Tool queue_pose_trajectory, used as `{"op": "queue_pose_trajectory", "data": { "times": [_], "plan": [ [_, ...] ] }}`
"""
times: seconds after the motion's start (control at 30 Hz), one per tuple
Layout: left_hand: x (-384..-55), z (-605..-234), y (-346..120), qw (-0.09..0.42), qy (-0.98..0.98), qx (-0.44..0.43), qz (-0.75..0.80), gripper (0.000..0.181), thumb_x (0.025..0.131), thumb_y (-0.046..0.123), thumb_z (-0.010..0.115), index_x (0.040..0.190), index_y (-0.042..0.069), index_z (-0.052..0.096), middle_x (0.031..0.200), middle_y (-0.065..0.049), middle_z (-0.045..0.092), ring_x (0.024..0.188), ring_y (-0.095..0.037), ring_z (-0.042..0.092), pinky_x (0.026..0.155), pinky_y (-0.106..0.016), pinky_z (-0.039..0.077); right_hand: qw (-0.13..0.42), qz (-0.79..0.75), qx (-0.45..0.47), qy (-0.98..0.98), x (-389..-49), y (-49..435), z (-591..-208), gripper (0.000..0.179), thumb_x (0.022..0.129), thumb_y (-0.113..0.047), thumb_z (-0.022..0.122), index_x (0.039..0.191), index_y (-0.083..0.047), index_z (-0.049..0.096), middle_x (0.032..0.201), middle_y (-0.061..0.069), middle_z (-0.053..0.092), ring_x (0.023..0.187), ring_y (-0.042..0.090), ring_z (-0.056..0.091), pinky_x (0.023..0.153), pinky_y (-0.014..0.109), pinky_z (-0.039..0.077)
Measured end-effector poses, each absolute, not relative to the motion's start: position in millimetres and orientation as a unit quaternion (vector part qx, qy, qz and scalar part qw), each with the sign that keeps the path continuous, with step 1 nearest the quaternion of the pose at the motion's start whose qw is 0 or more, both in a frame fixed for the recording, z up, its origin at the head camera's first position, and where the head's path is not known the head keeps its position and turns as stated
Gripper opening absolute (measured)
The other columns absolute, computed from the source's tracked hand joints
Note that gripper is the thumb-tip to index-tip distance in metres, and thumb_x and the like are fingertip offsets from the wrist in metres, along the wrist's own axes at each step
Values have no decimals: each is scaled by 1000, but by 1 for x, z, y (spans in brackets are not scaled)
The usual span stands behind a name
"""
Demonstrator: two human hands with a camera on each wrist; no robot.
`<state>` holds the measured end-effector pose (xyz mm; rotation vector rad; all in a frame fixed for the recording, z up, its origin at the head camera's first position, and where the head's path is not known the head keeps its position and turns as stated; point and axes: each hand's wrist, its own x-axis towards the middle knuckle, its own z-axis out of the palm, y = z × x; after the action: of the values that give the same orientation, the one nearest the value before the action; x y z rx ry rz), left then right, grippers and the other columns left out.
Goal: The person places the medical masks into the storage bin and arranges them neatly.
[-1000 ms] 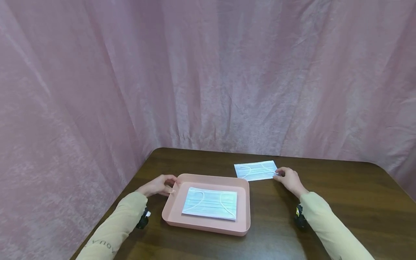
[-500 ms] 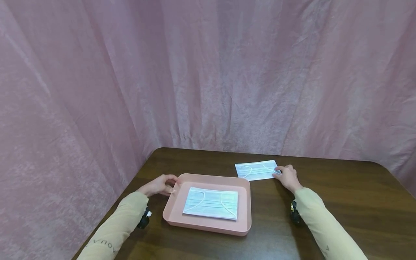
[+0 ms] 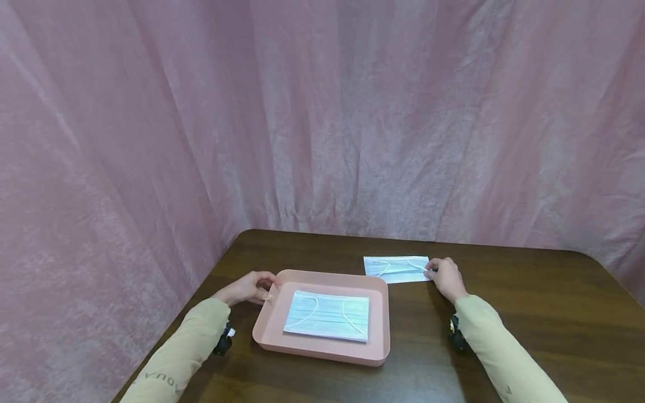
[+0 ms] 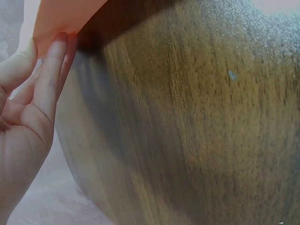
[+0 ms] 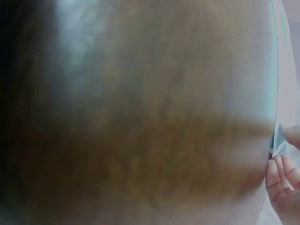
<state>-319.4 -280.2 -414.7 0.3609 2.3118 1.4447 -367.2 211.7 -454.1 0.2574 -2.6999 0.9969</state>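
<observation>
A shallow pink tray [image 3: 322, 354] stands on the brown table in the head view. Inside it lies a stack of light-blue face masks [image 3: 327, 315] with white ear loops. My left hand [image 3: 248, 287] grips the tray's left rim near the far corner; the left wrist view has the thumb and fingers [image 4: 56, 49] pinching the pink wall [image 4: 61, 21]. Beyond the tray's far right corner is a single face mask [image 3: 395, 268]. By its right end my right hand [image 3: 447, 278] pinches it between thumb and fingers. At the right wrist view's edge only part of that hand [image 5: 283, 183] shows.
The wooden table [image 3: 504, 296] has rounded far corners and extends to the right of the right hand. A pink velvet curtain [image 3: 322, 123] hangs behind the table and along the left. Dark devices [image 3: 457, 334] are strapped at both wrists.
The single mask's far edge has come lower and its surface looks narrower. My right hand has shifted slightly. The left hand and tray have barely moved.
</observation>
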Motion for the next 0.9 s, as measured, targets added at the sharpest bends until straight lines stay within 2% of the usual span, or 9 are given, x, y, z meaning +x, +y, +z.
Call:
{"op": "queue_pose_trajectory", "data": {
  "times": [0.2,0.3,0.4,0.53,0.7,0.9],
  "plan": [
    [-319,-414,-280,191,828,133,510,36,77,-9,65,110,-8,52,100,-16,54,78,-21,56,69,-41,50,133,377,78,-913,-366,212,-447,3,81,-3,64,81,0,63,83,15,61,81,31,51,69,44,38],
    [-320,-414,-280,189,831,132,506,36,77,-8,65,110,-8,52,101,-16,54,79,-21,56,70,-41,50,132,389,78,-909,-367,212,-444,4,81,-3,64,81,0,62,80,13,61,76,28,52,67,39,38],
    [-320,-414,-280,190,832,130,505,36,77,-8,65,111,-8,52,101,-15,53,80,-22,56,70,-41,50,103,429,71,-894,-366,213,-441,6,82,-2,63,83,3,61,76,12,60,71,24,55,64,33,44],
    [-321,-415,-281,191,831,129,506,35,77,-8,65,110,-8,52,100,-15,53,79,-22,56,70,-41,50,38,536,41,-842,-364,215,-439,14,84,0,62,91,11,57,80,15,60,68,17,58,61,30,51],
    [-322,-416,-280,192,832,124,506,35,77,-7,65,110,-7,52,100,-15,53,77,-21,56,70,-40,50,-11,633,11,-774,-362,218,-435,26,83,0,63,99,18,53,88,14,57,70,11,56,68,29,50],
    [-322,-416,-280,190,831,122,508,36,77,-8,65,110,-8,52,99,-14,54,76,-21,56,70,-41,50,-53,639,-17,-767,-361,220,-433,32,82,1,64,106,19,54,83,7,61,68,9,54,65,25,49]
  ]
}}
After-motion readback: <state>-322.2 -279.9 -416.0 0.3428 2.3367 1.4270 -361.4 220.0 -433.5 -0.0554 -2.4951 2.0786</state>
